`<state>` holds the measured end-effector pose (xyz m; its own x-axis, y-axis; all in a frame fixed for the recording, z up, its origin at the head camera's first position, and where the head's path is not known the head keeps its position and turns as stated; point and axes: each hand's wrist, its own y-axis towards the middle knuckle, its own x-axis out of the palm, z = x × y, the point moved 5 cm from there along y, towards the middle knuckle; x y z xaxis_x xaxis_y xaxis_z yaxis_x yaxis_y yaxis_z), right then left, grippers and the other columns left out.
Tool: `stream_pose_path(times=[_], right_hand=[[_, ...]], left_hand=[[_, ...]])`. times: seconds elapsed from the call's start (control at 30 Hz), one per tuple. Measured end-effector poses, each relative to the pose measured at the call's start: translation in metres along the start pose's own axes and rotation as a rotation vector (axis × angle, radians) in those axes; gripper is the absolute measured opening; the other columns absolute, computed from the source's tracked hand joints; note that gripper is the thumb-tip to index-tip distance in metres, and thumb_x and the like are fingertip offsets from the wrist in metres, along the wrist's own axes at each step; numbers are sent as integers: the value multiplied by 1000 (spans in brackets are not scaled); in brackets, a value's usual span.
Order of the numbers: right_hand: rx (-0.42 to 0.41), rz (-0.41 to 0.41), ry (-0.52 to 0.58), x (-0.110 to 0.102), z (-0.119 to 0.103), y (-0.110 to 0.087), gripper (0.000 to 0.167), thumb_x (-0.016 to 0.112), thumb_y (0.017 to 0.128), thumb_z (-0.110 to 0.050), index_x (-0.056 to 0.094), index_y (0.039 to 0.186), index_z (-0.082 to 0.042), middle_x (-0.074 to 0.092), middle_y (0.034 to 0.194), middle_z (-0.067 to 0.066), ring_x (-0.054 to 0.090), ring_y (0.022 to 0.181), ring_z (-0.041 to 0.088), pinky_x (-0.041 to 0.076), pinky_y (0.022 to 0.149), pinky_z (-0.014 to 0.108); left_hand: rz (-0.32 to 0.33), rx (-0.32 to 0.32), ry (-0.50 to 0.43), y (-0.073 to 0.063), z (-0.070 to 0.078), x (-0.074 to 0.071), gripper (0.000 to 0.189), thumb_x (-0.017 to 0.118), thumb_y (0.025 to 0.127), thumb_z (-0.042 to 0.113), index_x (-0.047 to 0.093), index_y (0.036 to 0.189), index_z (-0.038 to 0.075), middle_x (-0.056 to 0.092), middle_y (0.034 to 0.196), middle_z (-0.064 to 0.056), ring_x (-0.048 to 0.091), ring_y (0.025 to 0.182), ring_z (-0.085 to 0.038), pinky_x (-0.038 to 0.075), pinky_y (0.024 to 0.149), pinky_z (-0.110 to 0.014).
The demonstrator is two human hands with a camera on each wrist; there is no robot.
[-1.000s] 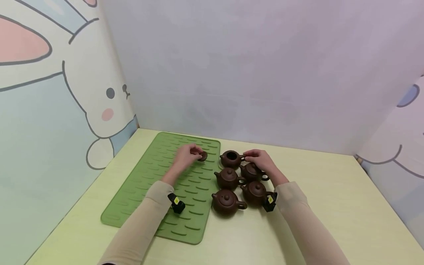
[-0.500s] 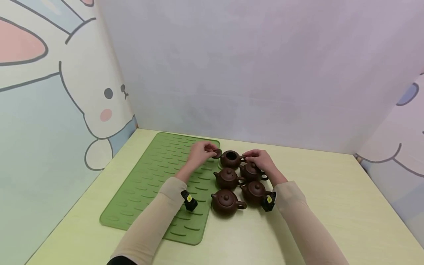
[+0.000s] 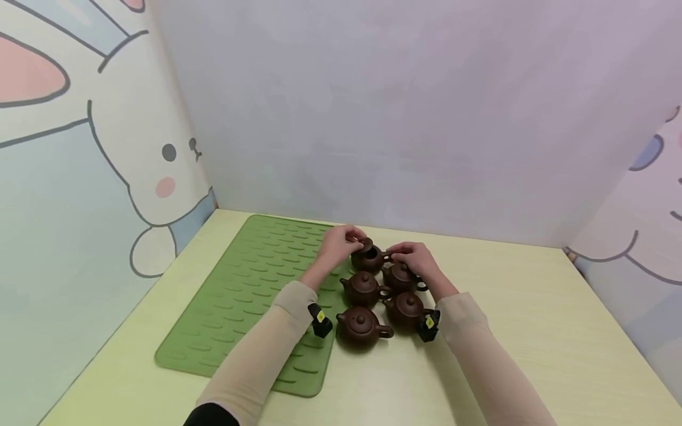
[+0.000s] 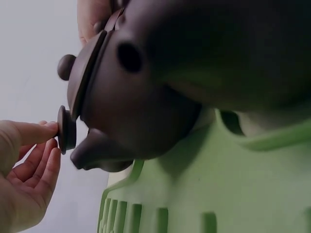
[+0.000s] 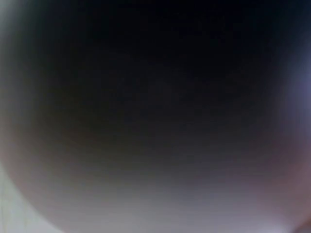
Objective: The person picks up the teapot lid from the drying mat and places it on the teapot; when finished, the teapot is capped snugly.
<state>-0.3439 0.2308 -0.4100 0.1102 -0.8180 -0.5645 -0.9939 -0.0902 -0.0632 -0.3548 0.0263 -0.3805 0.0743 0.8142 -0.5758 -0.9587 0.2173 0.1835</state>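
Observation:
My left hand [image 3: 338, 247] pinches a small dark brown lid [image 3: 366, 243] by its knob, tilted at the opening of the rearmost teapot [image 3: 366, 260]. In the left wrist view the lid [image 4: 66, 130] hangs on edge between thumb and fingers, past the spout of a nearer lidded teapot [image 4: 141, 107]. My right hand [image 3: 418, 260] pinches the handle of the rearmost teapot from the right. Under that hand sits a lidded teapot [image 3: 399, 279], partly covered by it. A dark blur fills most of the right wrist view, hiding the hand there.
More lidded brown teapots stand close together in front: one middle left [image 3: 364, 289], one front left [image 3: 359, 328], one front right [image 3: 407, 312]. Left of them lies a green ridged mat [image 3: 213, 319] on the pale table [image 3: 533, 307]. A plain wall [image 3: 394, 118] rises behind.
My left hand has carried the lid rightward from over the green mat to the mouth of the rearmost teapot. The right hand has stayed at that teapot's handle.

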Motion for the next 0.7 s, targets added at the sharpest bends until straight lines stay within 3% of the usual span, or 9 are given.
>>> stream_pose_path(times=[0.2,0.37,0.53,0.7], right_hand=[[3,4,11,4,0,1,25,64,96,-10,71,118,0,74,114,18,71,91,15,52,77,25],[4,2,15,8,-1,0,25,63,96,-9,71,119,0,73,115,18,71,96,20,55,83,31],[-3,-10,9,9,-2,0,25,62,97,-10,71,119,0,73,114,18,70,92,15,53,78,26],[-38,0,-20,-1,-4,-1,27,61,98,-11,70,120,1,72,115,20,70,96,24,54,80,29]], left_hand=[[-6,4,-20,-2,3,5,13,70,92,8,74,104,13,74,104,-6,69,98,-23,58,81,-33],[-26,13,24,-4,-1,10,13,71,92,10,75,104,13,74,105,-6,69,97,-23,58,81,-33],[-59,27,65,-5,-3,16,16,70,92,8,74,107,11,74,106,-6,68,98,-22,58,82,-33],[-66,49,4,-4,-2,13,24,66,95,6,69,119,8,72,116,-8,68,104,-24,58,88,-34]])
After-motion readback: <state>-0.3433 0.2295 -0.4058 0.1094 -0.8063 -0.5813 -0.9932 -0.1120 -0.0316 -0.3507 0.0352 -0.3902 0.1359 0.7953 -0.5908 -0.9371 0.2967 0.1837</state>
